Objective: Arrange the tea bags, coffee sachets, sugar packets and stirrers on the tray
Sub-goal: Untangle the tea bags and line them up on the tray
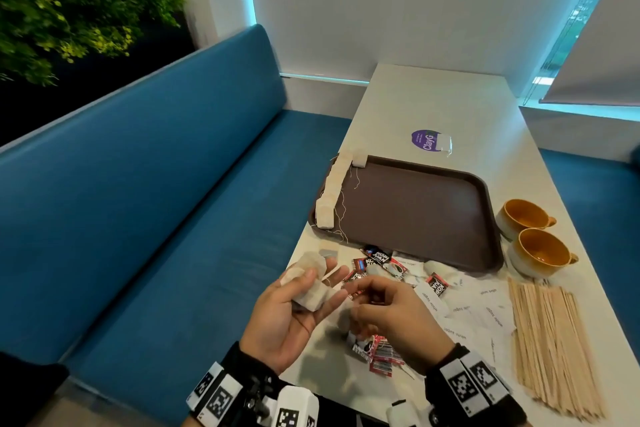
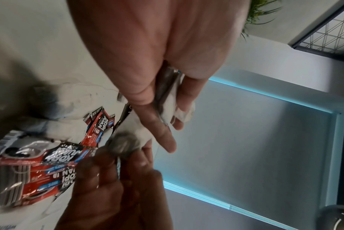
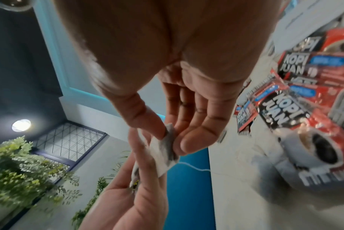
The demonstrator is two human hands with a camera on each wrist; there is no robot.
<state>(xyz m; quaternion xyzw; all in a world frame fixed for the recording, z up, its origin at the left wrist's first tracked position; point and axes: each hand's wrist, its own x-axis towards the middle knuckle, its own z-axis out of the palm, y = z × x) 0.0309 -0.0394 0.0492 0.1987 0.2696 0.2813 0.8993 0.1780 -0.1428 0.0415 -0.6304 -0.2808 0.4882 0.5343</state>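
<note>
Seated at a white tabletop (image 1: 433,104) beside a blue bench seat (image 1: 156,184), a person sorts drink supplies. The left hand (image 1: 291,308), palm up, holds a small clutch of tea bags (image 1: 311,282), the thumb pressing them against the fingers. The right hand (image 1: 391,312) meets it just beside the left fingertips, its thumb and forefinger pinching the corner of another tea bag (image 3: 165,149), the other fingers loosely curled; a thin string (image 3: 194,167) trails from that bag.

A brown tray (image 1: 415,211) lies farther out on the tabletop. A row of tea bags (image 1: 334,187) stands in line along its left rim, strings hanging onto the tray floor. The rest of the tray floor is bare.

Between tray and hands, red and black coffee sachets (image 1: 377,258) lie scattered, more of them under the right wrist. White sugar packets (image 1: 460,312) are spread to the right of the sachets, and a fan of wooden stirrers (image 1: 554,343) lies beyond them near the tabletop's right edge. Two orange-lined cups (image 1: 533,236) sit just beside the tray's right rim. A purple round sticker (image 1: 426,140) is on the tabletop past the tray. Green foliage (image 1: 69,10) rises behind the bench.
</note>
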